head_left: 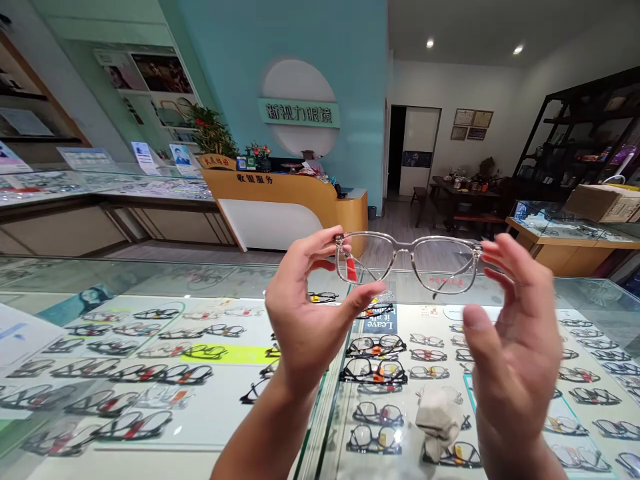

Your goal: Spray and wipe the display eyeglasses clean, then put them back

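A pair of clear-framed eyeglasses (404,247) is held up level above the glass counter, lenses facing me. Red print shows on one lens and a red tag on the other side. My left hand (305,307) grips the frame's left end near the hinge, its thumb stretched below the lens. The fingertips of my right hand (517,340) hold the right hinge end, with the thumb apart and lower down. Under my hands, a crumpled grey-beige cloth (439,419) lies on the glass top of the display case (320,427).
Rows of eyeglasses (375,370) fill the case on both sides. Beyond stands a wooden cashier counter (350,207) with plants and small signs. A cardboard box (600,203) rests on another case at right. Further back are a dark table (465,190) and shelves (560,147).
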A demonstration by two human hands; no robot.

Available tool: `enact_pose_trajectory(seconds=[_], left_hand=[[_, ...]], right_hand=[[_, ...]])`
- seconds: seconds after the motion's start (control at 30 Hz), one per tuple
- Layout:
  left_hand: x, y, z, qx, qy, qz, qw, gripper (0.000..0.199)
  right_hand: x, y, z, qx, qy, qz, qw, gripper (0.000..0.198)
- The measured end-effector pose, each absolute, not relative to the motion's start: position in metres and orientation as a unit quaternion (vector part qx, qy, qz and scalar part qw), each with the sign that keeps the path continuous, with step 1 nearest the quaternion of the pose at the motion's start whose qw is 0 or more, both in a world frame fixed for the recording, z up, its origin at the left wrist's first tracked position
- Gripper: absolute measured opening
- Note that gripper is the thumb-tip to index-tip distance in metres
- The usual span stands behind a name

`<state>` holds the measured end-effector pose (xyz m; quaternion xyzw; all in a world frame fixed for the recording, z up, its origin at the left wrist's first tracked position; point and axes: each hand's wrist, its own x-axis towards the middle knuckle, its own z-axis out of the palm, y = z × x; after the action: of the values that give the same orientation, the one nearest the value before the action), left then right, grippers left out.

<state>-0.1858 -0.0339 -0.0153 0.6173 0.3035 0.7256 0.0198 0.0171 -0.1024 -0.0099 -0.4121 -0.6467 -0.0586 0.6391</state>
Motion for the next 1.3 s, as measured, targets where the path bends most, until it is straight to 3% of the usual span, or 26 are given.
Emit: enact_pose_trajectory(seconds=[0.2, 0.5, 0.83, 1.3], left_hand=[[-0.186, -0.031, -0.013, 0.608, 0.324, 0.724, 0.042, 0.060], [-0.182, -0.032, -0.011, 0.589, 0.364, 0.717, -0.078, 0.062], [-0.189, -0.006, -0.013, 0.607, 0.320, 0.706, 0.173, 0.061], [-0.177, 0.021, -0.020, 0.634, 0.218, 0.717, 0.190, 0.077]], right_hand=[[0.010, -0.082, -0.009, -0.419, -0.653, -0.085, 0.625, 0.062], [0.018, -0.066, -0.006, -0.452, -0.672, -0.041, 0.585, 0.052], [0.016, -0.076, -0.004, -0.437, -0.669, -0.066, 0.598, 0.054], [0.008, -0.081, -0.006, -0.422, -0.661, -0.121, 0.608, 0.065]])
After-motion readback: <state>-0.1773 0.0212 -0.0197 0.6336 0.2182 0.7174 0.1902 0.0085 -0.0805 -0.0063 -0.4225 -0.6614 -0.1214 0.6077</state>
